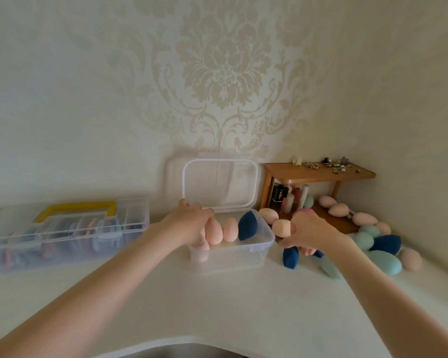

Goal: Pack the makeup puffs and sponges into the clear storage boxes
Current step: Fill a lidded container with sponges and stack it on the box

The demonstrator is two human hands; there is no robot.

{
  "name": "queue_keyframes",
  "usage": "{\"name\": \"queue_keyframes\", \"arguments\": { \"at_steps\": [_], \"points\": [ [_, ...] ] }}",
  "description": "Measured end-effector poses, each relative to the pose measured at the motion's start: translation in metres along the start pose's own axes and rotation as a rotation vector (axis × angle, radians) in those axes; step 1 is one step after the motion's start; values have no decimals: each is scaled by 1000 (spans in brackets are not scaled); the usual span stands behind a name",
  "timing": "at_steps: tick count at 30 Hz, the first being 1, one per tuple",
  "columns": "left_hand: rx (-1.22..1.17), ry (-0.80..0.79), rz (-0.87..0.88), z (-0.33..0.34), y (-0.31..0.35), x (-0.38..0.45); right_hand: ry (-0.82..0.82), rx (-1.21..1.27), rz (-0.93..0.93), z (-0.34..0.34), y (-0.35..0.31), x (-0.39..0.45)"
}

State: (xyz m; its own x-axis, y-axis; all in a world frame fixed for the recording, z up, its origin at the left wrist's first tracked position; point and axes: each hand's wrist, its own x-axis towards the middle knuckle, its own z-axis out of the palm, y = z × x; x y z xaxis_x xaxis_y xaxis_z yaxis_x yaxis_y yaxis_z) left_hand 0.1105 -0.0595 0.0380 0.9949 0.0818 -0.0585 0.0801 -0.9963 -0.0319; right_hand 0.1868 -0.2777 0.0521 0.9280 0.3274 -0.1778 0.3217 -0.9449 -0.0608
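A clear storage box [259, 250] stands open at the middle of the table, its lid [254, 182] leaning back on the wall. Inside stand peach sponges [229, 229] and a dark blue sponge [247, 226]. My left hand [189, 223] reaches into the box's left end, fingers down among the peach sponges; whether it grips one I cannot tell. My right hand [313, 235] is just right of the box and pinches a peach sponge [281, 227] between thumb and fingers. Loose peach, teal and dark blue sponges [384, 260] lie on the table to the right.
A second clear box with a yellow handle [78, 210], shut and filled with puffs, sits at the left. A small wooden shelf [318, 174] with hair clips on top and cosmetics beneath stands in the right corner. The wall runs close behind both boxes.
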Motion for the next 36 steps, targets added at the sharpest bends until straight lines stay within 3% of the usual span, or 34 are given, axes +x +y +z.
{"name": "queue_keyframes", "arguments": {
  "at_steps": [3,6,8,12,15,19,26,32,34,36],
  "points": [
    [3,27,15,0,3,-5,-19,-33,-46,23,6,1],
    [-43,59,13,3,1,-7,225,167,-47,6,7,-1],
    [-78,58,1,4,0,-6,360,425,-175,-14,-4,-5],
    [-74,18,-28,3,1,-3,118,493,-447,-21,-47,-13],
    [-39,24,-37,7,2,0,-32,390,-465,-1,-70,-4],
    [-118,78,-30,10,0,-1,42,201,-420,18,-87,5],
    [-179,64,-13,4,-2,-4,31,117,-484,25,-111,7],
    [-43,89,-123,11,8,3,76,214,-449,21,-107,8],
    [36,116,-162,15,12,6,48,377,-412,10,-93,8],
    [60,130,-163,16,12,10,132,531,-315,-6,-69,16]
  ]
}}
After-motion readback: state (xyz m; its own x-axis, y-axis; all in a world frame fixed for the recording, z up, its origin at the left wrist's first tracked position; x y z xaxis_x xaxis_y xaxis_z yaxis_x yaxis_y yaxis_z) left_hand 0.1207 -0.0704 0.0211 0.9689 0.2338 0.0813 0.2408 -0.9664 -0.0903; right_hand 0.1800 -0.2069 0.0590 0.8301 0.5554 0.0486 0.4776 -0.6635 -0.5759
